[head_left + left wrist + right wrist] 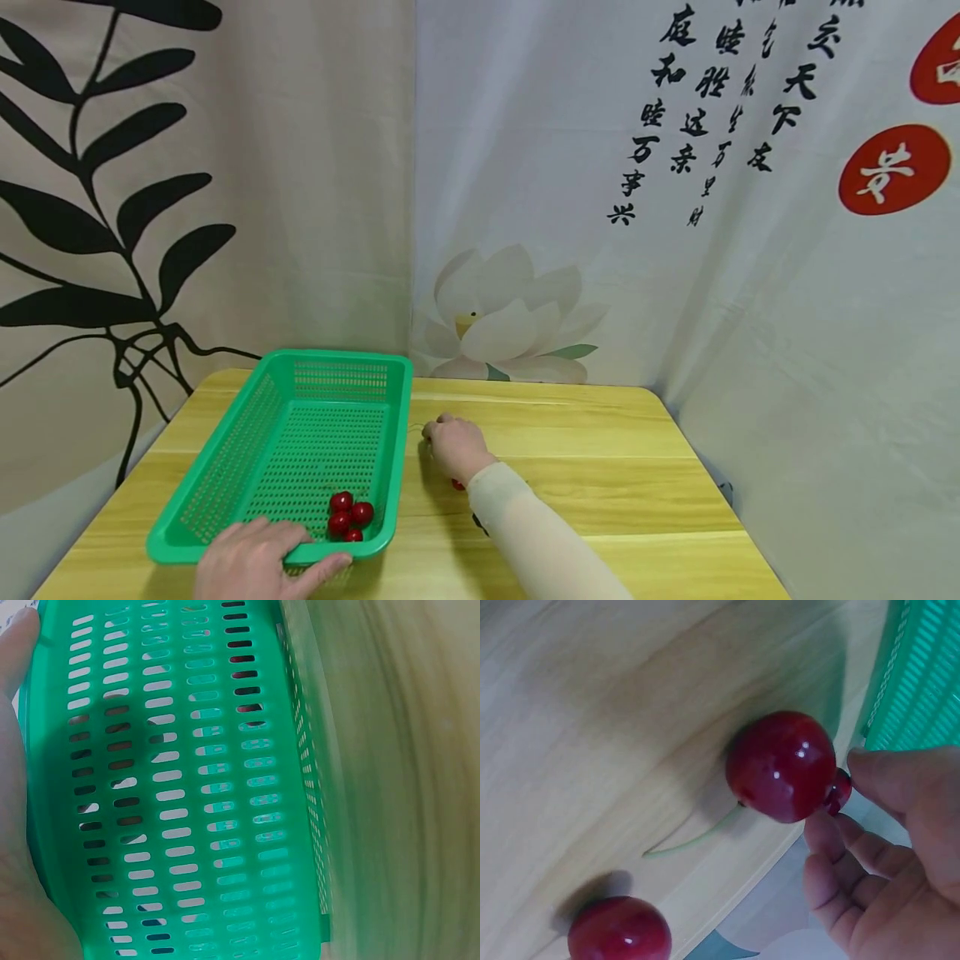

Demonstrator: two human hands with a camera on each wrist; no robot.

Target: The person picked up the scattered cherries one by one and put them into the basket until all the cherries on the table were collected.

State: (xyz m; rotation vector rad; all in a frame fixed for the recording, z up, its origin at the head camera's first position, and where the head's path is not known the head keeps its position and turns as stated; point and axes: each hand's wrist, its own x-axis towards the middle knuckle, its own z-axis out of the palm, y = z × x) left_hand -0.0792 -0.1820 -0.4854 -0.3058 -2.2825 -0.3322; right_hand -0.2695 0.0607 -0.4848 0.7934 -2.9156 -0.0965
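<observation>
My left hand (251, 562) grips the near rim of a green plastic basket (273, 450), fingers over the rim and thumb in front. Several red cherries (341, 523) lie together in the basket's near right corner. Right of the basket, my right hand (453, 446) reaches low over the table. In the right wrist view its thumb and fingers close around a small-looking cherry (841, 792), partly hidden behind a nearer cherry (781, 766) with a green stem. Another cherry (620, 930) lies at the bottom of that view.
The basket stands on the left of a yellow wood-grain table (600, 475). Behind the table hangs a pale curtain (330, 167) with printed leaves, a lotus and black characters. Through the basket's slotted wall (172, 787), bits of red show in the left wrist view.
</observation>
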